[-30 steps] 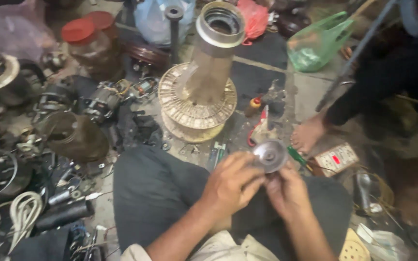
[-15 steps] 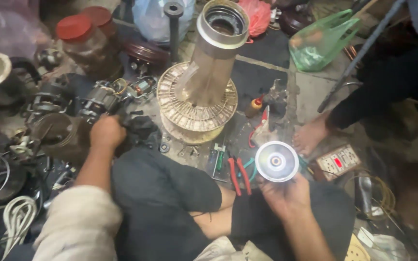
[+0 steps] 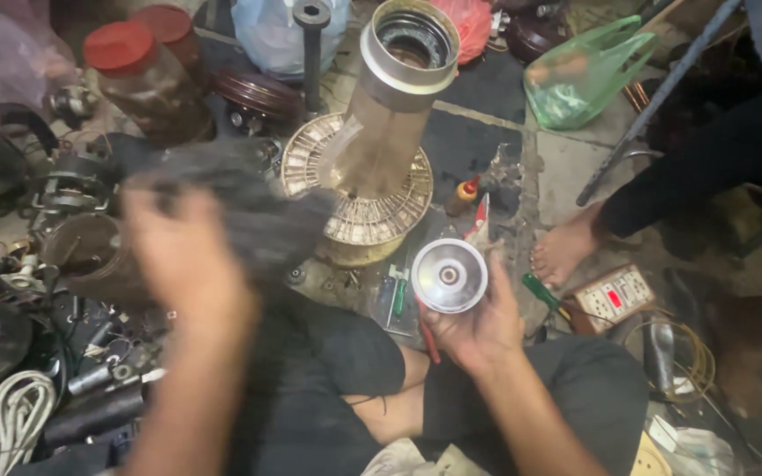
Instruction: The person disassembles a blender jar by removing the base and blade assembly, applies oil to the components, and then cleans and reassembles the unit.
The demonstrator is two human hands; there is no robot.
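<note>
My right hand [image 3: 478, 330] holds up a shiny round metal disc [image 3: 449, 275] with a hub in its middle, face toward me, above my crossed legs in dark trousers [image 3: 328, 379]. My left hand [image 3: 187, 264] is blurred by motion at the left and grips a dark cloth [image 3: 249, 198], itself smeared, in front of the pile of motor parts. A tall metal cylinder [image 3: 390, 106] on a round slotted base [image 3: 372, 216] stands just beyond both hands.
Jars with red lids [image 3: 125, 62] stand at the back left, and a green plastic bag [image 3: 593, 79] lies at the back right. Another person's bare foot [image 3: 566, 251] rests beside a socket board [image 3: 615, 295]. Green screwdriver [image 3: 396, 295], red-handled pliers [image 3: 429, 339], white cord coil [image 3: 15, 410], scattered motor parts [image 3: 72, 189] on the floor.
My left hand left the disc, reached to the parts pile at the left, and now comes back up with a dark cloth. My right hand keeps the disc raised.
</note>
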